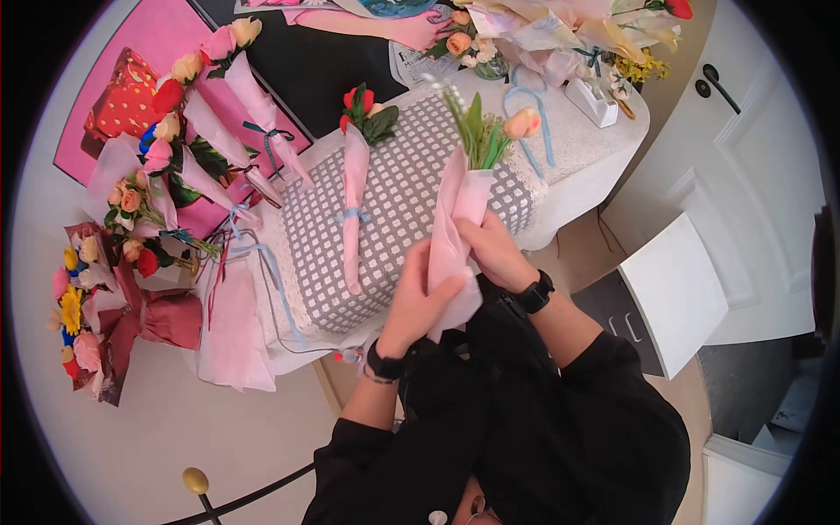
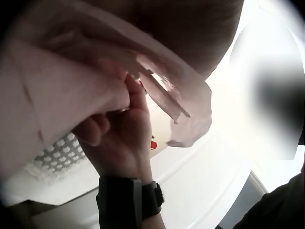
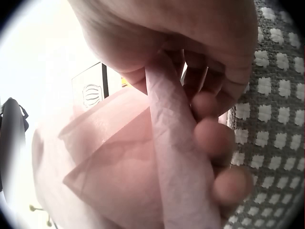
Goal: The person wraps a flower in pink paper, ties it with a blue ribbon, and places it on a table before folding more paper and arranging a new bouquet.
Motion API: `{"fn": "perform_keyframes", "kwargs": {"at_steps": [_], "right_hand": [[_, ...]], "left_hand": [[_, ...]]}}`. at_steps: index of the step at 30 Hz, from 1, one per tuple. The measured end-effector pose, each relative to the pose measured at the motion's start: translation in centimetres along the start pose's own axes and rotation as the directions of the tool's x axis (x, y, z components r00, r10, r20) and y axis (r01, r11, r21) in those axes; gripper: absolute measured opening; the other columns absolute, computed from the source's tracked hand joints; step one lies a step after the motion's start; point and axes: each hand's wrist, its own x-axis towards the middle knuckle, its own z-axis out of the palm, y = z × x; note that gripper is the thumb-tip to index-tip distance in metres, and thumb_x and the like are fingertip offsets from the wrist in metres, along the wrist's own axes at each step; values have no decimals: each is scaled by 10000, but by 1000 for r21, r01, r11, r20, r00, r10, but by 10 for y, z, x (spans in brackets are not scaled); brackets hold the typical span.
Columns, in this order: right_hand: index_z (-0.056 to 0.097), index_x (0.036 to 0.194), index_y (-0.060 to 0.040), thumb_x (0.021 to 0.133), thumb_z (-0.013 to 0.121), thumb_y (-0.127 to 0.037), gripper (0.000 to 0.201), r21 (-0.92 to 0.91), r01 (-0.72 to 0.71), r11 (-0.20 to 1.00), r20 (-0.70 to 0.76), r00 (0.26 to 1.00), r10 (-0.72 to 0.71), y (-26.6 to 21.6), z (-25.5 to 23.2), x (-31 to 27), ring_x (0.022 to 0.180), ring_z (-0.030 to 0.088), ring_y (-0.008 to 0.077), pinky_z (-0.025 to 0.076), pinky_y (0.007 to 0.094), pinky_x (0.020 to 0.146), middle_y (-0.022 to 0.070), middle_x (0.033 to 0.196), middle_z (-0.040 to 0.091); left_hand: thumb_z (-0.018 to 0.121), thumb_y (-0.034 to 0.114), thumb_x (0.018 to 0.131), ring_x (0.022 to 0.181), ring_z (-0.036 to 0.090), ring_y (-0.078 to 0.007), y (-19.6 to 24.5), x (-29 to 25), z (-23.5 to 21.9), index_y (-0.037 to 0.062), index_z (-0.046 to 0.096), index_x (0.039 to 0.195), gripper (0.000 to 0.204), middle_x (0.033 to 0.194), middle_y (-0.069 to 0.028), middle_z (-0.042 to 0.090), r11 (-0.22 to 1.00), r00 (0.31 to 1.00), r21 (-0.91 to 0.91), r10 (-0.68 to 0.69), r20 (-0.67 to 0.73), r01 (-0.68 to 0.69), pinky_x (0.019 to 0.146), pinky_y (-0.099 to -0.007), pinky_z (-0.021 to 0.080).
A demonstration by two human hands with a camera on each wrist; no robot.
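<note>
A small bouquet with a peach tulip (image 1: 522, 123), green leaves (image 1: 475, 131) and white sprigs stands upright out of pink wrapping paper (image 1: 444, 223) in the head view. My left hand (image 1: 411, 293) grips the paper low on its left side, thumb across the front. Higher up on the right side, my right hand (image 1: 497, 249) pinches the paper near the stems. In the left wrist view the loose paper (image 2: 190, 100) flares out past the fingers. A rolled length of the paper (image 3: 174, 143) runs between fingers in the right wrist view. The stems inside are hidden.
A finished-looking wrapped red rose (image 1: 352, 201) lies on the grey-and-white checked cloth (image 1: 315, 262). Several wrapped flowers (image 1: 206, 131) crowd the left side, with spare pink paper (image 1: 236, 337) hanging over the table edge. Bouquets (image 1: 560, 35), blue ribbon (image 1: 547, 131) and a white holder (image 1: 592, 103) stand behind.
</note>
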Motion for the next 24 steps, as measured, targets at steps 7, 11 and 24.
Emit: {"fn": "perform_keyframes", "kwargs": {"at_steps": [7, 11, 24], "right_hand": [[611, 1120, 0, 950, 569, -128, 217, -15, 229, 973, -179, 957, -228, -13, 5, 14, 813, 644, 114, 511, 261, 707, 43, 993, 672], [648, 967, 5, 922, 644, -147, 158, -1, 254, 967, -182, 951, -250, -17, 22, 14, 696, 600, 76, 459, 227, 560, 25, 852, 662], [634, 958, -17, 930, 676, -173, 164, 65, 248, 967, 77, 965, -252, -40, 10, 32, 693, 620, 114, 483, 245, 574, 29, 813, 644]], "left_hand": [[714, 12, 752, 977, 629, -293, 31, -71, 24, 11, 647, 1055, 311, 1044, -144, 630, 609, 793, 588, 602, 94, -533, 846, -380, 497], [683, 31, 787, 1099, 570, -360, 38, -28, 27, 2, 606, 1168, 390, 1199, -185, 578, 378, 780, 851, 623, 58, -365, 947, -435, 460], [678, 119, 800, 841, 633, -412, 45, 54, -22, 1, 549, 988, 256, 920, -200, 628, 572, 922, 768, 382, 61, -287, 723, -481, 512]]}}
